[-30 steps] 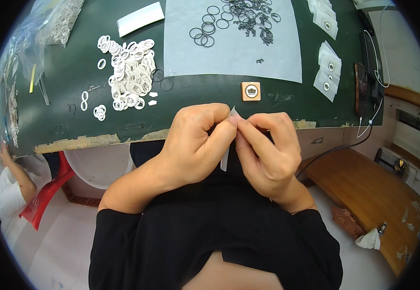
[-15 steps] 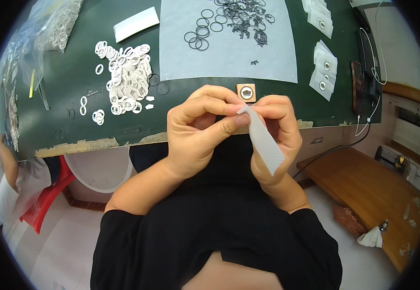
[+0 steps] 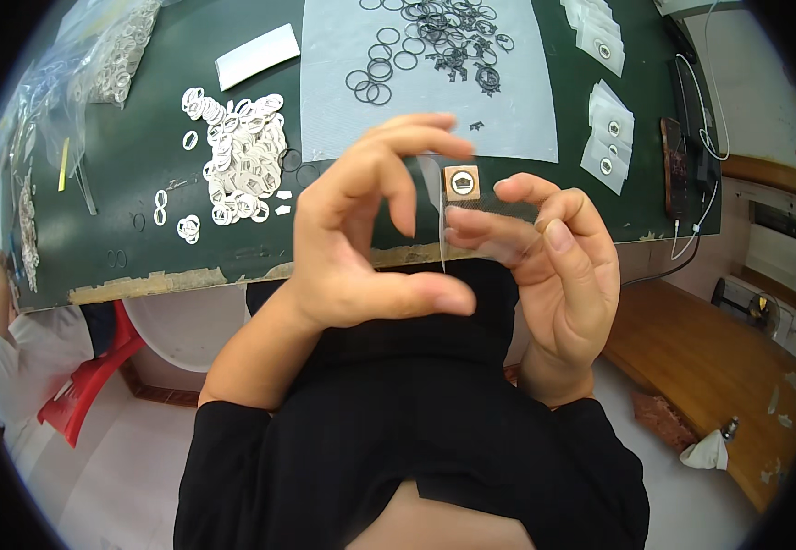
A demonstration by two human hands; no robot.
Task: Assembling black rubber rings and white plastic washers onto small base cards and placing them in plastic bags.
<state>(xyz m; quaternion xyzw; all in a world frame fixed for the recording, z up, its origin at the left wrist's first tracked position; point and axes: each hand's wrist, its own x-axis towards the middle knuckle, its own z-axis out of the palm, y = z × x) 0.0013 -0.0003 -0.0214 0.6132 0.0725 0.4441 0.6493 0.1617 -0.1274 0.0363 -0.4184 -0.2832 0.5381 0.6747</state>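
A thin, see-through film (image 3: pixel 499 240) with a fine dotted pattern is held up in front of me, its left edge curled. My right hand (image 3: pixel 568 275) grips its right end between thumb and fingers, and some fingertips show through it. Beside the film's left edge, my left hand (image 3: pixel 352 229) is open, thumb and fingers wide apart in a C shape, with nothing seen in its grasp. Just beyond the film, at the table's near edge, sits a small wooden block (image 3: pixel 449 193) bearing a round white-and-dark emblem piece (image 3: pixel 462 182).
White cut-out rings (image 3: pixel 247 160) are heaped at left on the green table (image 3: pixel 178 261). Black rings and small black shapes lie on a translucent sheet (image 3: pixel 352 128). A stack of white strips (image 3: pixel 258 57), emblem-bearing clear squares (image 3: pixel 611 137) and a phone (image 3: pixel 671 165) with cables lie around.
The hands have moved apart. My left fingers have let go and spread wide. The film, earlier a folded whitish strip, is now turned broadside and looks transparent in my right hand.
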